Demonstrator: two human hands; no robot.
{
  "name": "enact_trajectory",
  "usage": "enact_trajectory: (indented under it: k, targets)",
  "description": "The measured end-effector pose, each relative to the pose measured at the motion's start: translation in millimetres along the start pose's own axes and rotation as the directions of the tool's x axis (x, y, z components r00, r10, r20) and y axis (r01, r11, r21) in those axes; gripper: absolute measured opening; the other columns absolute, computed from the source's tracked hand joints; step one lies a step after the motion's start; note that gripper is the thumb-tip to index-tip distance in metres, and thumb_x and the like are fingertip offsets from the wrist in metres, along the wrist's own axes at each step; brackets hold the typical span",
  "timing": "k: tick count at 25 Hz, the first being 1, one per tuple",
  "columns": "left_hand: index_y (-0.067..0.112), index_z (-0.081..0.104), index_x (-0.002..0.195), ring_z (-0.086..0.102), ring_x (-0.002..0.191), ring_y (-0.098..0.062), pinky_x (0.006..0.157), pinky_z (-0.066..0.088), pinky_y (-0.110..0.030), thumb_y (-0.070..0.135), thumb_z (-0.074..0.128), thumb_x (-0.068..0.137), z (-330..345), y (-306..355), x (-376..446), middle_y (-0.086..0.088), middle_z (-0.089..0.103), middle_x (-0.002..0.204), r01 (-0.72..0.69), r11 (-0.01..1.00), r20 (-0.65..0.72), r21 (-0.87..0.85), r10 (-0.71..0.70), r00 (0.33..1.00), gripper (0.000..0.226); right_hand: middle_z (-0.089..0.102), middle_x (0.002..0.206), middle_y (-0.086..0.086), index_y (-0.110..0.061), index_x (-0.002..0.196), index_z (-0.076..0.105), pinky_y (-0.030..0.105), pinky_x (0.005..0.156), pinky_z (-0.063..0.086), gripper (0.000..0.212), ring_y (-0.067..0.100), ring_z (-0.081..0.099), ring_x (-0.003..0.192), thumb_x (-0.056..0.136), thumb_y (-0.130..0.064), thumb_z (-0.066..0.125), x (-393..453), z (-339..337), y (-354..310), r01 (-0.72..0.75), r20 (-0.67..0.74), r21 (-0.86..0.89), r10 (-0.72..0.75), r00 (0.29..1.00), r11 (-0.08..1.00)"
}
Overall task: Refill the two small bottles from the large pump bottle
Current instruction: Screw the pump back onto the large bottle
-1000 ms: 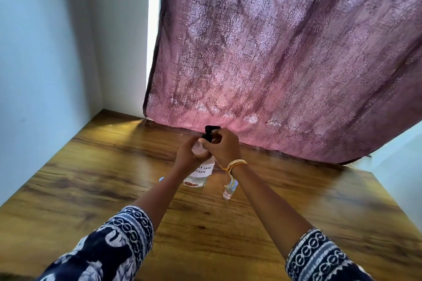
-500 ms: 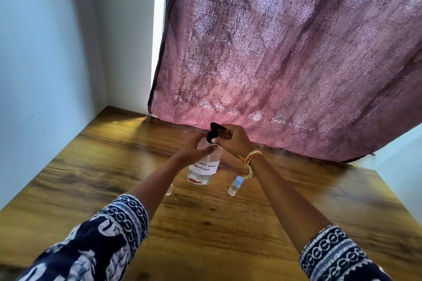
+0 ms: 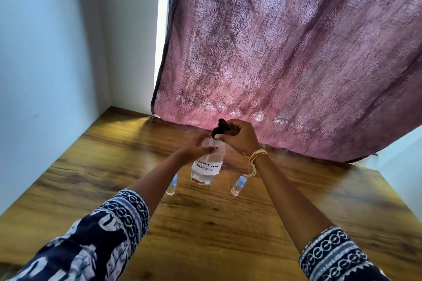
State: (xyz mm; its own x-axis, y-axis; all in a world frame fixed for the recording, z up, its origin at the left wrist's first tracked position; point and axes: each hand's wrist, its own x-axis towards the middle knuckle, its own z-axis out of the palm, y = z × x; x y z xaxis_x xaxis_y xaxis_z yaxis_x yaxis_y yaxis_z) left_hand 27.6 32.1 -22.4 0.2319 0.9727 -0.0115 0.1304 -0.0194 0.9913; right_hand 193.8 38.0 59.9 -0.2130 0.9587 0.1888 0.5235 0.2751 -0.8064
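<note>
While the large pump bottle (image 3: 206,166) is standing upright on the wooden table (image 3: 228,235), the left hand (image 3: 196,149) is wrapping loosely around its clear shoulder, fingers curved against the body just above the handwritten label. The right hand (image 3: 238,138) is closing around the black pump head (image 3: 219,129) at the neck, pinching it between thumb and fingers; whether the head is being twisted or lifted cannot be told. The bottle's long axis is running vertically, directly under the right hand and between the 2 forearms. The 2 small bottles are standing capped on the table, nearer the person than the pump bottle: 1 small bottle (image 3: 171,186) beside the left forearm, partly hidden by it, and the other small bottle (image 3: 237,186) below the right wrist. Judged from this layout, refilling is not yet beginning, and each small bottle is lying closest to the hand on its own side.
</note>
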Motion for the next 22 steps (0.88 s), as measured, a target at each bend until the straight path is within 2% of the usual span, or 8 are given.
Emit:
enact_trajectory:
  k: [4, 6, 9, 13, 16, 18, 20, 22]
  targets:
    - [0.005, 0.052, 0.126, 0.059, 0.111, -0.032, 0.092, 0.05, -0.046, 0.017, 0.071, 0.083, -0.2, -0.7, -0.7, -0.018, 0.061, 0.123, -0.016, 1.0, -0.003, -0.007, 0.016, 1.0, 0.048, 0.075, 0.094, 0.004, -0.009, 0.103, 0.073, 0.028, 0.086, 0.057, 0.034, 0.014, 0.071, 0.089, 0.07, -0.005, 0.084, -2.0, -1.3, 3.0, -0.004, 0.029, -0.005, 0.004, 1.0, 1.0]
    - [0.005, 0.053, 0.124, 0.06, 0.108, -0.028, 0.088, 0.051, -0.04, 0.02, 0.072, 0.081, 0.4, 0.8, -1.9, -0.014, 0.062, 0.12, -0.027, 1.0, -0.006, 0.001, 0.027, 1.0, 0.049, 0.075, 0.097, 0.009, -0.008, 0.103, 0.073, 0.033, 0.089, 0.057, 0.033, 0.018, 0.071, 0.093, 0.071, -0.005, 0.082, -5.3, 2.6, 4.9, -0.008, 0.025, -0.019, 0.009, 1.0, 1.0]
    - [0.004, 0.052, 0.125, 0.058, 0.103, -0.024, 0.08, 0.05, -0.031, 0.012, 0.068, 0.086, 2.5, 2.2, -2.0, -0.011, 0.059, 0.114, -0.033, 0.999, -0.025, 0.001, 0.033, 0.999, 0.042, 0.076, 0.091, 0.011, -0.009, 0.096, 0.075, 0.034, 0.082, 0.057, 0.027, 0.02, 0.071, 0.086, 0.071, -0.011, 0.084, -7.5, 6.8, 1.8, -0.015, 0.006, -0.074, 0.016, 1.0, 0.997]
    - [0.003, 0.051, 0.126, 0.059, 0.102, -0.026, 0.081, 0.051, -0.034, 0.01, 0.066, 0.087, 2.8, 1.1, -1.7, -0.015, 0.06, 0.116, -0.035, 0.999, -0.021, -0.008, 0.035, 0.999, 0.043, 0.074, 0.073, 0.007, -0.012, 0.079, 0.075, 0.037, 0.068, 0.056, 0.02, 0.015, 0.066, 0.069, 0.068, -0.023, 0.087, -8.1, 8.3, -2.9, -0.023, -0.012, -0.16, 0.021, 1.0, 0.987]
    - [0.002, 0.05, 0.127, 0.059, 0.096, -0.016, 0.077, 0.051, -0.025, 0.007, 0.064, 0.088, 3.7, 3.0, -3.3, -0.009, 0.06, 0.111, -0.043, 0.999, -0.017, -0.014, 0.043, 0.999, 0.042, 0.062, 0.065, -0.011, -0.021, 0.071, 0.063, 0.019, 0.055, 0.044, 0.026, 0.001, 0.056, 0.06, 0.069, -0.033, 0.086, -11.0, 14.2, -1.9, -0.009, -0.038, -0.202, 0.001, 0.999, 0.979]
    - [0.003, 0.05, 0.128, 0.058, 0.094, -0.011, 0.075, 0.049, -0.023, 0.005, 0.064, 0.088, 4.5, 3.9, -3.3, -0.005, 0.059, 0.108, -0.045, 0.999, -0.026, -0.014, 0.045, 0.999, 0.043, 0.055, 0.069, -0.012, -0.019, 0.079, 0.057, 0.015, 0.055, 0.037, 0.033, 0.0, 0.05, 0.062, 0.071, -0.036, 0.084, -12.3, 17.8, -1.6, -0.029, -0.058, -0.229, 0.016, 0.998, 0.973]
    - [0.001, 0.05, 0.127, 0.058, 0.096, -0.016, 0.078, 0.049, -0.028, 0.004, 0.064, 0.087, 4.3, 2.5, -2.7, -0.004, 0.059, 0.106, -0.049, 0.999, -0.031, -0.015, 0.049, 0.998, 0.042, 0.056, 0.079, -0.007, -0.015, 0.091, 0.054, 0.019, 0.06, 0.042, 0.04, 0.007, 0.052, 0.07, 0.071, -0.034, 0.083, -10.7, 18.6, -1.2, -0.057, -0.008, -0.211, 0.056, 0.998, 0.976]
    - [0.001, 0.051, 0.126, 0.057, 0.101, -0.021, 0.083, 0.049, -0.033, 0.004, 0.064, 0.087, 3.6, 1.2, -2.0, -0.006, 0.059, 0.109, -0.052, 0.999, -0.036, -0.013, 0.052, 0.998, 0.042, 0.061, 0.1, -0.004, -0.015, 0.11, 0.055, 0.028, 0.083, 0.053, 0.047, 0.014, 0.061, 0.094, 0.073, -0.025, 0.082, -9.4, 17.8, -0.9, -0.048, 0.082, -0.141, 0.06, 0.995, 0.989]
